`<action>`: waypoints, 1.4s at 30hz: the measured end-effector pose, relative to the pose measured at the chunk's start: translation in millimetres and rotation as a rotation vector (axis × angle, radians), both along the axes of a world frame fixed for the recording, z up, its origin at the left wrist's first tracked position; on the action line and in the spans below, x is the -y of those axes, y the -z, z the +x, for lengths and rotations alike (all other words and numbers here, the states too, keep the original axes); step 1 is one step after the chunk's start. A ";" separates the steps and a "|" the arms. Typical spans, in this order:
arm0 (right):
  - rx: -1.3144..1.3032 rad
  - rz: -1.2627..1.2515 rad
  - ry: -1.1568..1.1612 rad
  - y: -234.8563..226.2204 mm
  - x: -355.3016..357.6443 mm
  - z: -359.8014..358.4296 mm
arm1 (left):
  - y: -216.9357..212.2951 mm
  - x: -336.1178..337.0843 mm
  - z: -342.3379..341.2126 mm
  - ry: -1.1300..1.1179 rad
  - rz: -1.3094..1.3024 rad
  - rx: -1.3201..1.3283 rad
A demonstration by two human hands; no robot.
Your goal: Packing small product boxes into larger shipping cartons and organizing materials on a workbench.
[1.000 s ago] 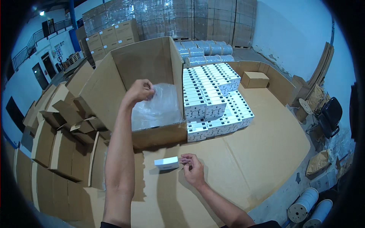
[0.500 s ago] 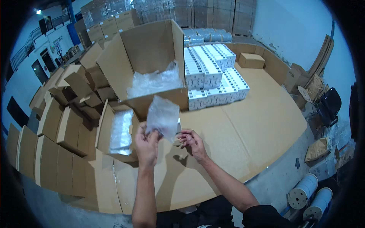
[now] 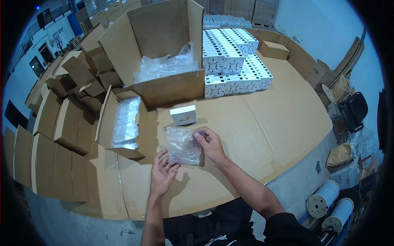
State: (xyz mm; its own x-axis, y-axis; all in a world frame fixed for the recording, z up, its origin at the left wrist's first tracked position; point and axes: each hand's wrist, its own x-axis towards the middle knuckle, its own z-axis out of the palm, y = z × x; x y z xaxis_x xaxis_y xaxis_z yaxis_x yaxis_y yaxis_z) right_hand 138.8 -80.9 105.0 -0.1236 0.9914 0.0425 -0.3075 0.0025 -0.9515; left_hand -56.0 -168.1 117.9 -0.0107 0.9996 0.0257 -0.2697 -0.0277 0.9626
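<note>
While the right hand [image 3: 211, 146] pinches a clear plastic bag [image 3: 180, 146] near a small white box [image 3: 183, 115], the open left hand [image 3: 163, 175] is by its bottom, a big brown cardboard box [image 3: 172, 87] holds crumpled clear plastic [image 3: 166, 67], and a smaller brown box [image 3: 106, 121] holds shiny packs [image 3: 126, 123].

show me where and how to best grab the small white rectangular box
The small white rectangular box is probably best pinched from above, across the top, on its broad near and far faces: it stands upright, looks wider than deep, and its top is uncovered, while a crumpled clear plastic bag is held just in front.
</note>
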 end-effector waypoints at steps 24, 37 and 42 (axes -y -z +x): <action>0.428 0.159 0.153 -1.0 1.1 -16.1 | -0.9 -82.3 15.5 -0.368 0.031 -0.267; 0.315 0.243 0.365 -31.2 -24.5 17.3 | -0.6 -71.4 18.8 -0.037 0.008 -0.233; 0.866 0.801 0.276 -71.3 -21.8 13.7 | 8.4 -74.4 17.6 -0.116 0.164 -0.342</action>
State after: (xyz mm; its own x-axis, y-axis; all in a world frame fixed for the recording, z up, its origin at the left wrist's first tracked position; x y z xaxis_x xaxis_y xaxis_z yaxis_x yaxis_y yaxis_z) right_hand 152.5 -59.1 176.3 -0.2031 0.7194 0.6642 0.5342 0.6499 -0.5406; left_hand -38.4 -93.7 109.5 -0.0870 0.9746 0.2064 0.0797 -0.1997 0.9766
